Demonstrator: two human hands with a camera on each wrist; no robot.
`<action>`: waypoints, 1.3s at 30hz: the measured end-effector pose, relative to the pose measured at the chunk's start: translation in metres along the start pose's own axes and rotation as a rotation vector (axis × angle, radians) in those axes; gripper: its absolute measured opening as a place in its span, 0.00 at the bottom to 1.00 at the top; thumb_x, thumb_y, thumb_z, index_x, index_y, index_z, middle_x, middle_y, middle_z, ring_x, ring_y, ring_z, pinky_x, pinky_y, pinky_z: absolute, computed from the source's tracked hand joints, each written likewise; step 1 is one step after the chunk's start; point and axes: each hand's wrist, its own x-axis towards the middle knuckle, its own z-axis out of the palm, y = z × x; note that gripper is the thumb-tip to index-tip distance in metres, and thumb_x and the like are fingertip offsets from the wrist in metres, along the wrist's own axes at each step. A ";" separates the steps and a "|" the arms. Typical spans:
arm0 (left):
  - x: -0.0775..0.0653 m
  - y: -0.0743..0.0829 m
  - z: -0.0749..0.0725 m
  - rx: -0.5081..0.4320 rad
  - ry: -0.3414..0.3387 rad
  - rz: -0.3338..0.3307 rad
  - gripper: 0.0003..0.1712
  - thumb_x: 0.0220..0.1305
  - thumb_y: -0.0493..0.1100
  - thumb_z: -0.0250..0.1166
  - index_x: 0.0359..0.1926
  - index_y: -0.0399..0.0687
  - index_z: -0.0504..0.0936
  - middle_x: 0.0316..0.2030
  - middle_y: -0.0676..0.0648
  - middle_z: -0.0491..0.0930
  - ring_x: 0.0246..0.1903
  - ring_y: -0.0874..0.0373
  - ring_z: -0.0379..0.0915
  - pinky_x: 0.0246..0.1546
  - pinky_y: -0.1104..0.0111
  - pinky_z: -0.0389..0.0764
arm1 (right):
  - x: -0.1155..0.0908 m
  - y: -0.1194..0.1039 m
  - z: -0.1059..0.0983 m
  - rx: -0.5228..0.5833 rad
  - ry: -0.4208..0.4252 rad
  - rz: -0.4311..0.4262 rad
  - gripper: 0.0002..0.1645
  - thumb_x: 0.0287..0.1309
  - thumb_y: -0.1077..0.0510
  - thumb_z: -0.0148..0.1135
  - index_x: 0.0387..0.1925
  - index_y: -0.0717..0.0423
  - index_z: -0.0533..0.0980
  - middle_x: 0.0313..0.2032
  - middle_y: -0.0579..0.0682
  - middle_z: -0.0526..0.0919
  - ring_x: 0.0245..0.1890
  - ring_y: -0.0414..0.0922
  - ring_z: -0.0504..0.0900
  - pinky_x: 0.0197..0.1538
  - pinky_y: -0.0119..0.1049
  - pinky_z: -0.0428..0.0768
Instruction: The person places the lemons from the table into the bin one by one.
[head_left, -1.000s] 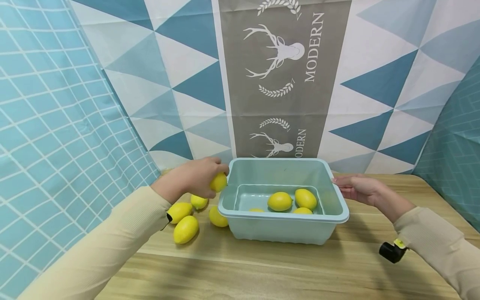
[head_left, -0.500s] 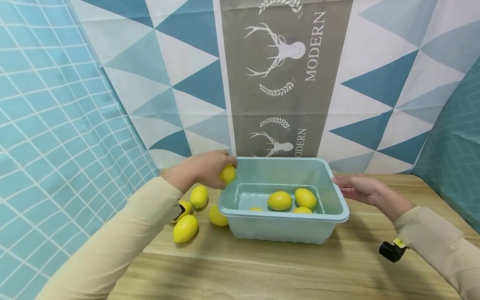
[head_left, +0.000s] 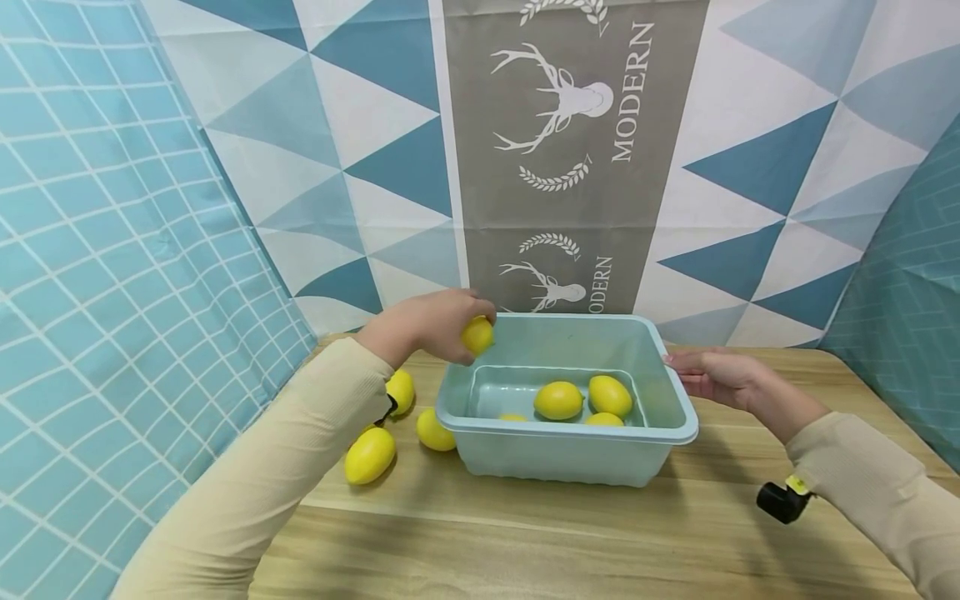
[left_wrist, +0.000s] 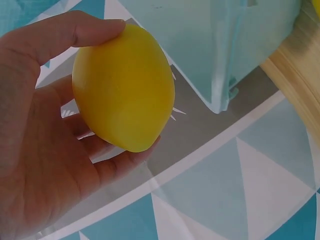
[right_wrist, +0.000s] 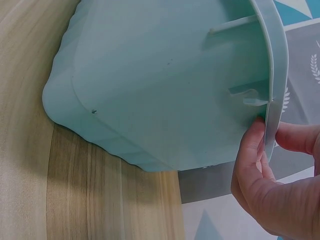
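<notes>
My left hand (head_left: 438,323) holds a yellow lemon (left_wrist: 125,90) between thumb and fingers, above the left rim of a pale blue-green plastic basin (head_left: 555,454). In the left wrist view the thumb lies on one side of the lemon and the fingertips on the other. My right hand (head_left: 720,379) pinches the basin's right rim, with the thumb over the edge and curled fingers (right_wrist: 250,155) under it on the outer wall. Inside the basin lie several lemons, one of them a lemon (head_left: 558,401) near the middle; the front wall partly hides others.
Left of the basin, several lemons lie on the wooden table (head_left: 525,542), among them a front lemon (head_left: 371,456) and a lemon (head_left: 435,430) right by the basin's wall. The left sleeve partly covers this group. A patterned cloth (head_left: 390,125) hangs behind the table.
My left hand has moved right and upward with the lemon, from beside the basin to over its left rim. My right hand and the basin have stayed in place.
</notes>
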 end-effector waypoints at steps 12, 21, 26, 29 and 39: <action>0.018 0.006 0.001 -0.004 0.002 0.008 0.28 0.49 0.41 0.69 0.55 0.50 0.76 0.49 0.46 0.75 0.45 0.52 0.70 0.46 0.62 0.78 | 0.002 0.003 -0.001 -0.018 0.007 0.006 0.17 0.67 0.55 0.55 0.54 0.55 0.70 0.37 0.38 0.81 0.38 0.34 0.81 0.47 0.27 0.83; 0.034 0.012 0.003 0.000 0.019 0.026 0.27 0.49 0.43 0.68 0.54 0.51 0.77 0.48 0.48 0.76 0.45 0.53 0.69 0.43 0.64 0.77 | 0.000 0.003 -0.001 -0.004 -0.001 0.002 0.05 0.66 0.55 0.55 0.42 0.47 0.75 0.37 0.38 0.81 0.38 0.35 0.81 0.47 0.27 0.82; 0.042 0.015 0.005 -0.007 0.026 0.038 0.27 0.48 0.43 0.68 0.53 0.52 0.77 0.48 0.48 0.76 0.45 0.53 0.68 0.42 0.64 0.76 | 0.000 0.003 0.001 -0.004 -0.012 -0.004 0.07 0.67 0.55 0.55 0.44 0.48 0.75 0.37 0.38 0.82 0.38 0.34 0.81 0.47 0.27 0.82; 0.046 0.016 0.006 -0.017 0.037 0.049 0.27 0.48 0.42 0.68 0.54 0.52 0.77 0.48 0.48 0.76 0.45 0.54 0.69 0.43 0.64 0.76 | -0.001 0.002 0.001 -0.002 -0.013 -0.005 0.06 0.67 0.55 0.55 0.43 0.48 0.75 0.36 0.38 0.82 0.38 0.34 0.81 0.47 0.26 0.82; 0.061 0.021 0.010 -0.027 0.071 0.091 0.28 0.49 0.44 0.69 0.54 0.53 0.77 0.50 0.48 0.76 0.46 0.54 0.70 0.46 0.64 0.77 | -0.001 0.002 0.000 0.015 -0.014 -0.012 0.05 0.67 0.55 0.55 0.41 0.47 0.76 0.36 0.38 0.82 0.37 0.34 0.82 0.47 0.27 0.83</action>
